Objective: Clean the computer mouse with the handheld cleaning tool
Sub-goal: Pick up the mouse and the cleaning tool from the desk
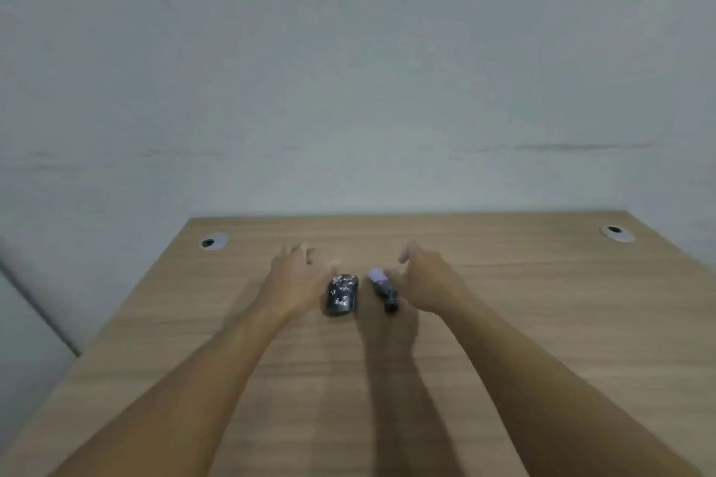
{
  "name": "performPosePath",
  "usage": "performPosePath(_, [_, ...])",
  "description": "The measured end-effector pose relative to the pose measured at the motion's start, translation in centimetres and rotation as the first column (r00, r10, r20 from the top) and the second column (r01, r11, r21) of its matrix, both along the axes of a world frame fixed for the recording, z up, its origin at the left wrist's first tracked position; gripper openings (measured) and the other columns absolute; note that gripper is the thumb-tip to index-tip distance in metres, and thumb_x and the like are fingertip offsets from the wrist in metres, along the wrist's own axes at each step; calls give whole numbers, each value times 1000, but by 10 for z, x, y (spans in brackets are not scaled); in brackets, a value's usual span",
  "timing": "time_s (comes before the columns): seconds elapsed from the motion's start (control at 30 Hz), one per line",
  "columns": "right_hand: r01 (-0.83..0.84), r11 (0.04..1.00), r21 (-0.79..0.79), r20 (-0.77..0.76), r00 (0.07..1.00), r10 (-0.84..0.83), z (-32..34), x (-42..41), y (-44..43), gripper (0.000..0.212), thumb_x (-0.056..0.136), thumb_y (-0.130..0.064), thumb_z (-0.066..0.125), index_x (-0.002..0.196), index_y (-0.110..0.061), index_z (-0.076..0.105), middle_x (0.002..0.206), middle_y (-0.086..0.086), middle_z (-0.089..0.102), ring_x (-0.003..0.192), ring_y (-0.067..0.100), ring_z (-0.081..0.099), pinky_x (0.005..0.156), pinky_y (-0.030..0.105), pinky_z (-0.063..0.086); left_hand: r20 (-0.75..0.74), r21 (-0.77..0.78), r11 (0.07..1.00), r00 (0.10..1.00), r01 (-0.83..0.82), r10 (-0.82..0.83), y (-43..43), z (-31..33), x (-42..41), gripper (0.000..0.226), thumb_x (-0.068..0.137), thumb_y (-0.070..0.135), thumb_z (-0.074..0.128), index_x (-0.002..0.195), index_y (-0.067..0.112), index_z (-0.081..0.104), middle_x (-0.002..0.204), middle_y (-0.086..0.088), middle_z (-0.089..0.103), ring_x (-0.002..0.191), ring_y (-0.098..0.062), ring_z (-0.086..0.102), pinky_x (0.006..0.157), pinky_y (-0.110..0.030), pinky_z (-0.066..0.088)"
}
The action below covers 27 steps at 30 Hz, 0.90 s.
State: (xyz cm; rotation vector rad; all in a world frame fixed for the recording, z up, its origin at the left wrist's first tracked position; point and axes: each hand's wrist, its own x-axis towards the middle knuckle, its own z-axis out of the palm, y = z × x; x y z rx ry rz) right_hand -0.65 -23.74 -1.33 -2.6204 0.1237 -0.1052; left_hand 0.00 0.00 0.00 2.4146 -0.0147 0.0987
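Note:
A black computer mouse (341, 295) speckled with pale bits lies on the wooden desk (387, 379). Just right of it lies the handheld cleaning tool (383, 287), with a lilac head and a dark handle pointing toward me. My left hand (296, 281) hovers at the mouse's left side, fingers spread, thumb close to the mouse's front. My right hand (426, 281) is beside the tool on its right, fingers apart, thumb near the lilac head. Neither hand grips anything that I can see.
Two round cable grommets sit in the desk, one at the back left (213, 241) and one at the back right (617, 233). A pale wall (348, 70) rises right behind the desk's far edge. The desk's left edge runs diagonally.

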Motion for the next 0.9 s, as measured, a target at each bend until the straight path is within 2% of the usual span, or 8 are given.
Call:
performPosePath(0.13, [79,995,58,17,997,-80,-16,-32,13,58,91,-54,72,125,-11,53,114,11,72,110,33,67,77,35,45,-50,31,998,997,-57,59,-6,-28,-29,81,88,67,79,141,8,63,144,-11,61,145,-32,54,119,-41,43])
performPosePath(0.2, [83,991,109,10,996,-85,-24,-41,18,61,91,-50,75,131,-11,52,119,10,71,114,32,67,78,33,44,-75,-5,997,994,-74,74,-12,-43,-34,88,81,71,84,139,9,61,142,-9,58,143,-31,52,118,-39,43])
performPosePath(0.3, [110,982,153,30,993,-116,-39,-45,23,63,86,-52,77,129,-14,51,113,8,72,111,30,67,82,36,50,-47,-66,993,994,-101,98,-21,-62,-40,101,70,77,87,137,8,57,138,-7,53,143,-29,51,121,-41,44])
performPosePath(0.37, [122,980,160,25,992,-128,-47,-44,26,63,83,-54,78,125,-16,52,113,8,68,109,29,66,83,37,52,16,-5,991,990,-137,137,-30,-72,-42,102,68,83,83,133,9,57,135,-6,56,139,-30,51,121,-43,42])
performPosePath(0.47, [132,980,151,69,987,-143,-56,-36,28,52,85,-54,73,117,-18,55,115,4,61,106,27,63,83,38,52,133,94,976,974,-195,182,-40,-81,-37,96,72,85,78,128,10,59,130,-8,62,133,-34,55,121,-47,41])
performPosePath(0.63, [162,978,131,145,973,-181,-71,-11,32,34,98,-41,66,109,-9,58,110,11,61,100,33,62,80,41,46,220,45,983,962,-176,162,-39,-86,-16,69,81,69,76,123,18,59,122,-3,62,124,-32,58,111,-47,50])
performPosePath(0.8, [148,961,235,224,953,-201,-76,18,22,24,99,-39,64,91,-17,59,94,0,56,78,19,52,69,33,38,146,100,993,988,-61,46,-24,-84,20,67,88,67,72,131,18,59,130,-1,60,128,-31,57,110,-44,48])
performPosePath(0.9, [161,952,261,234,946,-224,-78,42,13,33,99,-46,58,75,-23,54,78,-4,57,64,13,50,55,30,32,137,82,997,990,6,-17,-15,-82,41,67,86,67,73,135,22,63,131,2,62,129,-27,59,111,-40,46])
